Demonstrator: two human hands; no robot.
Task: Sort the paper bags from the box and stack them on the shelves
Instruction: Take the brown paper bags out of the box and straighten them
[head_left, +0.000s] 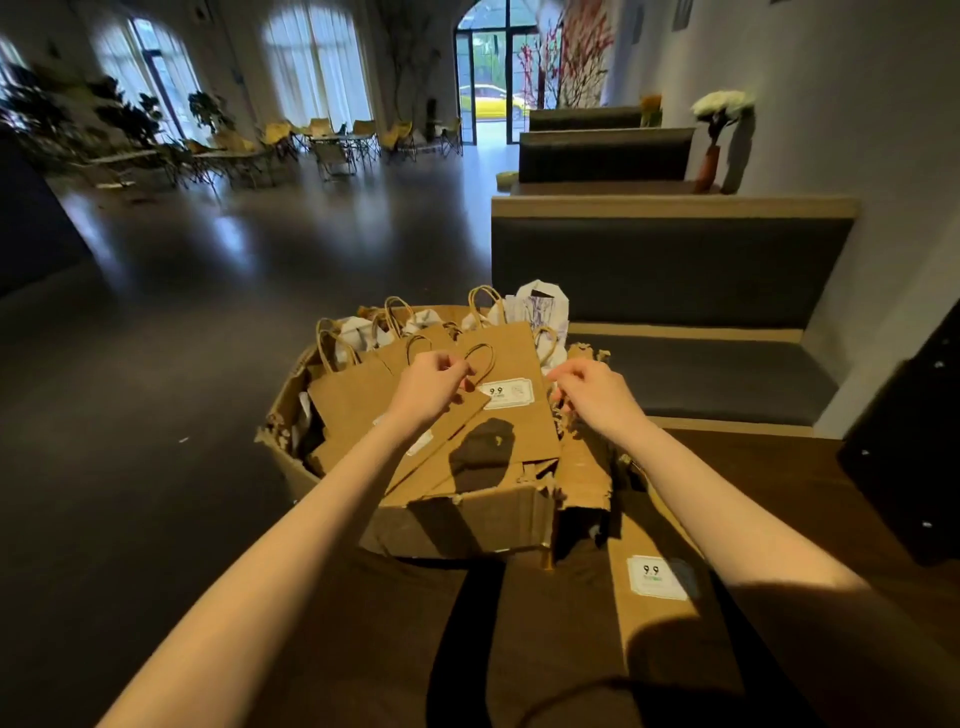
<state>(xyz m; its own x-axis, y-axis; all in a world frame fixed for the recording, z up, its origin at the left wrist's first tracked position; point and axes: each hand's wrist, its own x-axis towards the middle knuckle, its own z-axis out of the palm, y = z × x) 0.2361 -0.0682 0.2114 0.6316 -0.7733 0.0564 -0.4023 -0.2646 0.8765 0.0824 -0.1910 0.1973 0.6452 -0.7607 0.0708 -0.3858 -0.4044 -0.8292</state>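
A torn cardboard box (457, 519) stands in front of me, full of several brown paper bags with twisted handles. The top brown bag (511, 415) lies flat and carries a white label. My left hand (431, 387) pinches that bag's handle loop between thumb and fingers. My right hand (592, 392) hovers at the bag's right edge with fingers curled, touching the box's ragged rim; I cannot tell whether it grips anything. A white printed bag (540, 306) stands at the box's far side. Another brown labelled bag (654, 587) lies flat on the dark surface by my right forearm.
A dark upholstered bench (675, 270) with wooden trim stands right behind the box, with more benches beyond it. A vase of white flowers (719, 130) sits by the right wall. Dark open floor spreads to the left; chairs and plants stand far back.
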